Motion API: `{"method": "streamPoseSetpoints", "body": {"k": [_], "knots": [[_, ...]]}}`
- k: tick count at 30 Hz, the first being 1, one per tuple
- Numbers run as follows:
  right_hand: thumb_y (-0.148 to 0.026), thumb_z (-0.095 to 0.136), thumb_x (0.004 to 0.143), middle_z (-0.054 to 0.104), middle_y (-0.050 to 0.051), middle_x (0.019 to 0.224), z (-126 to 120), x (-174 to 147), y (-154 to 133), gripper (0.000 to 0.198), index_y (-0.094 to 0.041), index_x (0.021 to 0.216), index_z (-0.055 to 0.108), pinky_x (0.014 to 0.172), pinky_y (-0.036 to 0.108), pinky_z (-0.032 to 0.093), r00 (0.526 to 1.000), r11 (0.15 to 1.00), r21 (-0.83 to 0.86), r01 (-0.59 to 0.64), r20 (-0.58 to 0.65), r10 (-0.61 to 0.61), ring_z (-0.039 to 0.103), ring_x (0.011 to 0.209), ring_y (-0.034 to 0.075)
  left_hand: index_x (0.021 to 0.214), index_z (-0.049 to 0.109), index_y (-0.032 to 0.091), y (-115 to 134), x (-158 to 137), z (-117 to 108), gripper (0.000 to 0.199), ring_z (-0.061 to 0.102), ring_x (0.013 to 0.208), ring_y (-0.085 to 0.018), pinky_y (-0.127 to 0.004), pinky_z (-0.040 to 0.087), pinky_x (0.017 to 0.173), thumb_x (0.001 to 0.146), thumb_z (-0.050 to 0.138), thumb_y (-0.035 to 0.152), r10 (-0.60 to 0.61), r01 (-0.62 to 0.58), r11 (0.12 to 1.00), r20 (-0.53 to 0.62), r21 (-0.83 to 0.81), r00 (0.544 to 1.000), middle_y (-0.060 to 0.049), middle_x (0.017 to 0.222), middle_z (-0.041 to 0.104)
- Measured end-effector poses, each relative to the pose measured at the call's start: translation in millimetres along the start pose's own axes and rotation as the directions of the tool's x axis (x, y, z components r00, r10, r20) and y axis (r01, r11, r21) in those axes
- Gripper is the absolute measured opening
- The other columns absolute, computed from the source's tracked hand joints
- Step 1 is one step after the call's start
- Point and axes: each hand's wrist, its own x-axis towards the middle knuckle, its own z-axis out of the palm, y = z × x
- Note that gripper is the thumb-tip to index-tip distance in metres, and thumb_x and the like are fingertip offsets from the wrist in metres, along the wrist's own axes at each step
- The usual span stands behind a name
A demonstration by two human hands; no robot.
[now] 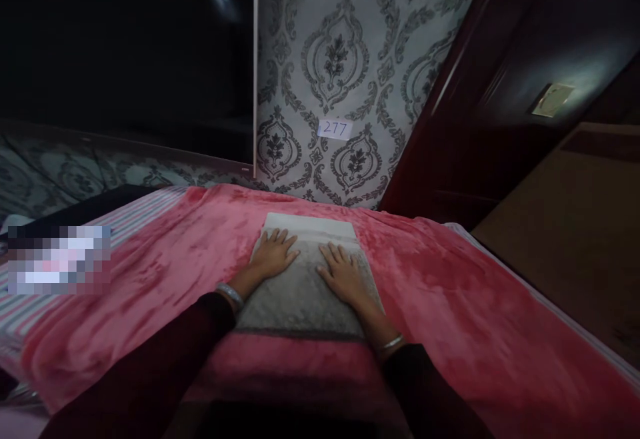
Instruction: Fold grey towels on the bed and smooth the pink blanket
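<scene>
A grey folded cloth (300,299), perhaps a towel, lies flat on a pink plush blanket (175,272). Along its far end runs a pale, whitish band (310,226). My left hand (273,254) rests palm down on the cloth's upper left part, fingers spread. On the upper right part lies my right hand (345,276), also flat with its fingers apart. Neither hand grips anything. Both wrists wear bangles, and dark sleeves cover my forearms.
A large dark television (125,59) hangs at the left. A paper label (335,128) reading 277 is on the patterned wall (335,59). Striped fabric (145,216) shows under the blanket. At the left sits a pixelated item (57,259); dark red wood panelling (450,146) stands right.
</scene>
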Motion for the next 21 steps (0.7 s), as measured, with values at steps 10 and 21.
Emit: {"method": "streamPoseSetpoints", "body": {"k": [10, 21], "knots": [[-0.051, 0.034, 0.106, 0.019, 0.003, 0.172, -2.0, -6.8, -4.3, 0.061, -0.031, 0.164, 0.026, 0.124, 0.059, 0.016, 0.998, 1.0, 0.015, -0.005, -0.063, 0.006, 0.016, 0.158, 0.03, 0.161, 0.034, 0.019, 39.5, -38.8, -21.9, 0.074, 0.017, 0.157, -0.039, -0.064, 0.017, 0.123, 0.099, 0.041, 0.058, 0.076, -0.064, 0.994, 0.136, -0.09, 0.988, -0.017, 0.169, 0.025], [-0.05, 0.034, 0.106, 0.013, 0.004, 0.173, -1.9, -8.3, 0.7, 0.062, -0.031, 0.164, 0.023, 0.125, 0.054, 0.012, 1.0, 0.999, 0.043, -0.001, -0.029, 0.002, 0.013, 0.159, 0.027, 0.161, 0.032, 0.035, 36.6, -82.5, -10.7, 0.074, 0.01, 0.158, -0.042, -0.069, 0.012, 0.121, 0.096, 0.044, 0.068, 0.178, -0.164, 0.983, 0.183, -0.086, 0.967, -0.011, 0.172, 0.019]]}}
